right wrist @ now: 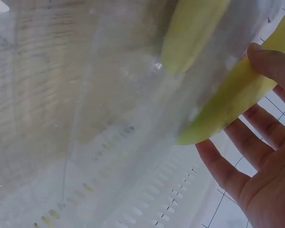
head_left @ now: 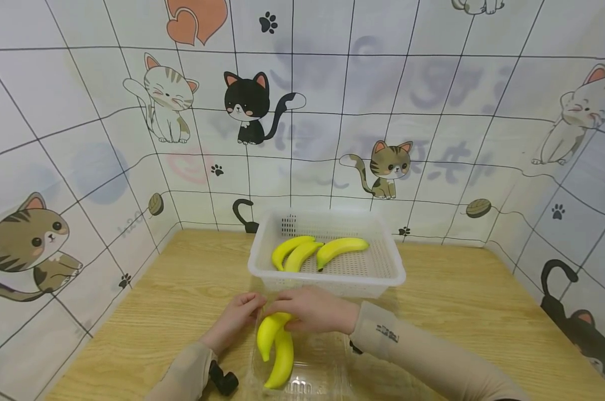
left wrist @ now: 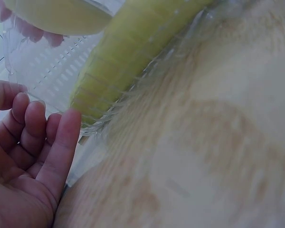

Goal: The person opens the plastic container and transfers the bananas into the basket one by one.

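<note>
My right hand (head_left: pixel 314 309) pinches a yellow banana (head_left: pixel 268 336) near its far end, over the left side of a clear plastic container (head_left: pixel 327 356). In the right wrist view, the thumb lies on one side of this banana (right wrist: pixel 232 99) and the fingers on the other. A second banana (head_left: pixel 284 362) lies inside the container along its left wall, seen through the plastic in the left wrist view. My left hand (head_left: pixel 236 318) holds the container's far left edge with curled fingers (left wrist: pixel 31 118).
Behind the container stands a white perforated basket (head_left: pixel 327 277) with three bananas (head_left: pixel 343 248) in it. Both are on a wood-grain table (head_left: pixel 457 301). A cat-patterned wall covering (head_left: pixel 322 128) rises behind and at both sides.
</note>
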### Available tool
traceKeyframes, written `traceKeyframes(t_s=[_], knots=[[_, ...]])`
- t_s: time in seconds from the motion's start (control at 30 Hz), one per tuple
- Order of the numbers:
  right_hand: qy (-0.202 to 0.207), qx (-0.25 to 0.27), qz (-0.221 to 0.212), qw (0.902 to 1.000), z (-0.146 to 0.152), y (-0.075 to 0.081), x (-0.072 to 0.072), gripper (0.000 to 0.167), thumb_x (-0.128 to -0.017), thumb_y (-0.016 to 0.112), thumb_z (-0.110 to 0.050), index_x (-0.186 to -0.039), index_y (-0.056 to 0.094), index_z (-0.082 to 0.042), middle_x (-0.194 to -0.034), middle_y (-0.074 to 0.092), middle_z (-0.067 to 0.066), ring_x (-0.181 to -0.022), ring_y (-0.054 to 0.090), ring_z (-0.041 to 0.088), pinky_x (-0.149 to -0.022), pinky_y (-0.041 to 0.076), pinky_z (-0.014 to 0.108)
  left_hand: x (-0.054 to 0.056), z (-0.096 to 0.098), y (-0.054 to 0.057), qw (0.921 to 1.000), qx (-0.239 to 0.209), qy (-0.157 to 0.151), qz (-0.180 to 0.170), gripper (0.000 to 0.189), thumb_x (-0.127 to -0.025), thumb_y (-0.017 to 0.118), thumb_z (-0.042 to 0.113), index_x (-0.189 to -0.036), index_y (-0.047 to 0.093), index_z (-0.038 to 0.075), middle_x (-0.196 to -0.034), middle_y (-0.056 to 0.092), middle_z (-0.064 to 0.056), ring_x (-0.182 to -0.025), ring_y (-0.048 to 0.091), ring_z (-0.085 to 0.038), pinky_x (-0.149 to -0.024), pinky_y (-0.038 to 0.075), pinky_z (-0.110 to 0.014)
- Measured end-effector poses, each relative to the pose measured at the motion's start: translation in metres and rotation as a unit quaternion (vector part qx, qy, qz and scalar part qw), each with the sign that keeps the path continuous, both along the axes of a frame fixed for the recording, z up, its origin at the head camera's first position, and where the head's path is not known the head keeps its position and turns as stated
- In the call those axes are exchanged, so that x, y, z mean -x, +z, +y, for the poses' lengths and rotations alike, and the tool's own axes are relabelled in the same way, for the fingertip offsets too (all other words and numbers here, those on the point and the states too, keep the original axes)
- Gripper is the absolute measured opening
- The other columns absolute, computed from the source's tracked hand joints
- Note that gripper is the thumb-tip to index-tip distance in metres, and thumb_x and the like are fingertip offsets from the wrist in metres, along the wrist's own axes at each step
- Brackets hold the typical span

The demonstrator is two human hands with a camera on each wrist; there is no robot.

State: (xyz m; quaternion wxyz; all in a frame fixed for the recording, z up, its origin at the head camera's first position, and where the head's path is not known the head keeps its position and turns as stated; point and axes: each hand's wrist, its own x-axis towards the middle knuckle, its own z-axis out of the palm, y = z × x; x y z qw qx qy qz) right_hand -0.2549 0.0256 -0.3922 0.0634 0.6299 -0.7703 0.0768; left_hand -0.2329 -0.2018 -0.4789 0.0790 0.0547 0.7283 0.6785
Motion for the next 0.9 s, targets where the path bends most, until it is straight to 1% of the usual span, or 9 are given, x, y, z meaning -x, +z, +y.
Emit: traceKeyframes(t_s=[0.1, 0.27, 0.5, 0.57, 0.77, 0.9], knots=[[0.006, 0.005, 0.004, 1.0000, -0.001, 0.002, 0.001, 0.052, -0.083, 0.077, -0.018, -0.131, 0.058, -0.026, -0.115, 0.062, -0.005, -0.097, 0.058, 0.007, -0.085, 0.046, 0.019, 0.000, 0.000, 0.000, 1.0000, 0.002, -0.003, 0.003, 0.028, -0.099, 0.055, 0.025, -0.077, 0.056, 0.009, -0.078, 0.051, -0.002, -0.079, 0.050, -0.015, -0.068, 0.046, -0.027], [0.009, 0.002, -0.003, 0.9999, -0.001, 0.004, 0.000, 0.051, -0.084, 0.076, -0.017, -0.131, 0.058, -0.027, -0.118, 0.062, -0.006, -0.100, 0.058, 0.007, -0.087, 0.045, 0.019, 0.001, -0.001, -0.001, 0.9999, 0.008, -0.004, 0.009, 0.028, -0.098, 0.054, 0.025, -0.076, 0.056, 0.010, -0.080, 0.052, -0.002, -0.082, 0.050, -0.016, -0.068, 0.047, -0.028], [-0.019, -0.021, 0.001, 0.9996, 0.001, 0.011, 0.000, 0.049, -0.084, 0.076, -0.022, -0.129, 0.059, -0.025, -0.111, 0.063, -0.006, -0.091, 0.058, 0.005, -0.081, 0.045, 0.015, 0.001, -0.001, 0.000, 0.9998, 0.007, -0.011, 0.015, 0.028, -0.099, 0.053, 0.024, -0.076, 0.057, 0.009, -0.080, 0.053, -0.002, -0.081, 0.051, -0.015, -0.068, 0.047, -0.027], [-0.025, -0.024, 0.000, 0.9994, 0.001, 0.014, 0.000, 0.048, -0.084, 0.076, -0.022, -0.129, 0.060, -0.024, -0.112, 0.063, -0.006, -0.091, 0.059, 0.005, -0.082, 0.045, 0.015, 0.001, -0.001, 0.000, 0.9998, 0.005, -0.014, 0.015, 0.028, -0.100, 0.053, 0.025, -0.076, 0.057, 0.009, -0.080, 0.053, -0.002, -0.080, 0.051, -0.015, -0.068, 0.046, -0.027], [-0.023, -0.027, 0.020, 0.9992, 0.000, 0.023, 0.001, 0.049, -0.086, 0.075, -0.025, -0.132, 0.058, -0.024, -0.109, 0.063, -0.006, -0.087, 0.058, 0.006, -0.080, 0.046, 0.017, 0.001, -0.001, 0.002, 0.9996, -0.011, -0.025, 0.011, 0.027, -0.101, 0.050, 0.022, -0.077, 0.055, 0.010, -0.083, 0.054, -0.002, -0.080, 0.052, -0.015, -0.069, 0.048, -0.028], [-0.022, -0.028, 0.029, 0.9989, -0.001, 0.030, 0.000, 0.052, -0.086, 0.075, -0.026, -0.134, 0.056, -0.024, -0.108, 0.063, -0.006, -0.085, 0.057, 0.006, -0.077, 0.046, 0.020, 0.000, -0.001, 0.002, 0.9994, -0.016, -0.030, 0.007, 0.026, -0.101, 0.050, 0.024, -0.082, 0.059, 0.008, -0.090, 0.059, -0.004, -0.085, 0.055, -0.015, -0.073, 0.049, -0.029]])
